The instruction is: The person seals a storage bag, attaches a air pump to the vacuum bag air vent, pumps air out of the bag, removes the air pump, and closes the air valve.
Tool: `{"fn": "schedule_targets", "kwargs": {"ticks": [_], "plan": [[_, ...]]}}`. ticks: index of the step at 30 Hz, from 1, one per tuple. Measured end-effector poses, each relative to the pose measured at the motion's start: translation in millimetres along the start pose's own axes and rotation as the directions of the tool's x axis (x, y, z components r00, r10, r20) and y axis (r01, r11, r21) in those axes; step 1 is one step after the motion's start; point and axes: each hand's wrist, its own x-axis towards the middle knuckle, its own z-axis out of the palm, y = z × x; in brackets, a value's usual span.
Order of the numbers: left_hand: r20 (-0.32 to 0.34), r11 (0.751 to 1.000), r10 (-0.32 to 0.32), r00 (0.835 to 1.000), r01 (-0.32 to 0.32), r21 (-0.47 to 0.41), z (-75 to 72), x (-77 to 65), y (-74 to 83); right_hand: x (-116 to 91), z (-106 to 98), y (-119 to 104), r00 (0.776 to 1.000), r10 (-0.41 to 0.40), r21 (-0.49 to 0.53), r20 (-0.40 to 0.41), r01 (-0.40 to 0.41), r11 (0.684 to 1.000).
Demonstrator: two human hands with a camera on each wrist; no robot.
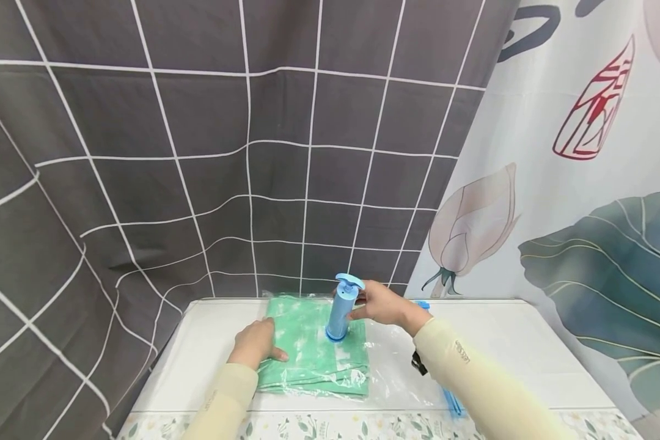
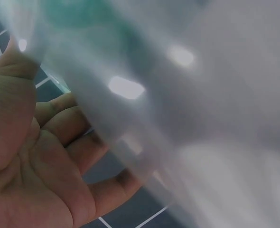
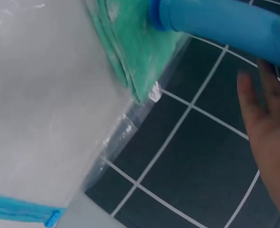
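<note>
A clear plastic storage bag (image 1: 396, 366) lies on the white table with folded green fabric (image 1: 313, 360) inside. On top of the fabric stands a blue hand pump (image 1: 341, 311), slightly tilted, its base against the bag. My right hand (image 1: 382, 302) grips the upper part of the pump's barrel from the right, below the T-shaped handle. In the right wrist view the pump (image 3: 220, 23) runs from the bag towards that hand (image 3: 273, 128). My left hand (image 1: 255, 342) rests on the bag's left edge, thumb spread over the fabric. The left wrist view shows the plastic close up beside the loosely bent fingers (image 2: 78, 137).
A blue zip strip with a small slider (image 3: 53, 218) edges the bag's right end, partly under the right forearm. A dark grid-patterned curtain (image 1: 275, 171) hangs behind the table (image 1: 500, 336), with a floral curtain (image 1: 528, 153) at the right. Leaf-patterned cloth (image 1: 319, 425) covers the front edge.
</note>
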Motion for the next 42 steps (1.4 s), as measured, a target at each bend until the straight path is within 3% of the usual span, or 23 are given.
{"fn": "schedule_targets", "kwargs": {"ticks": [7,13,17,21,24,26,29,35,39,42], "plan": [[-0.002,1.000,0.004,1.000,-0.004,0.003,5.6,4.0,-7.6,1.3,11.6,-3.4,0.977,0.047,-0.179,-0.208,-0.085,0.980],[0.007,1.000,-0.001,1.000,0.001,-0.008,-2.9,-1.3,-1.3,4.8,26.6,-1.1,0.939,0.104,-0.126,-0.328,-0.153,0.980],[0.002,1.000,-0.002,1.000,0.002,-0.008,-1.6,-0.2,-1.3,4.3,28.3,2.0,0.951,0.105,-0.072,-0.289,-0.131,0.989],[0.002,1.000,0.006,1.000,-0.006,-0.015,4.8,3.4,-6.1,1.0,16.8,3.3,0.993,0.048,0.021,-0.108,-0.046,0.999],[0.006,1.000,0.004,1.000,-0.003,-0.016,4.9,3.5,-6.3,-0.2,6.6,1.7,1.000,0.000,0.088,0.018,-0.002,0.996],[0.004,1.000,0.002,1.000,-0.002,-0.010,3.8,3.2,-6.0,-0.2,2.4,-0.4,0.998,-0.019,0.103,0.057,0.013,0.995],[0.014,1.000,-0.010,1.000,0.010,-0.007,-0.9,0.9,-1.7,0.4,2.0,-3.2,0.999,-0.020,0.084,0.040,0.017,0.996],[0.012,1.000,-0.009,1.000,0.009,-0.003,1.5,1.1,-0.6,0.7,9.4,-3.4,0.996,0.004,-0.041,-0.091,-0.007,0.999],[0.012,1.000,-0.011,1.000,0.011,-0.015,4.4,3.3,-3.2,2.4,14.6,-3.3,0.979,0.043,-0.103,-0.199,-0.065,0.993],[-0.005,1.000,0.003,1.000,-0.003,-0.009,14.7,12.7,-12.6,3.4,20.0,-4.6,0.957,0.103,-0.085,-0.272,-0.130,0.988]]}}
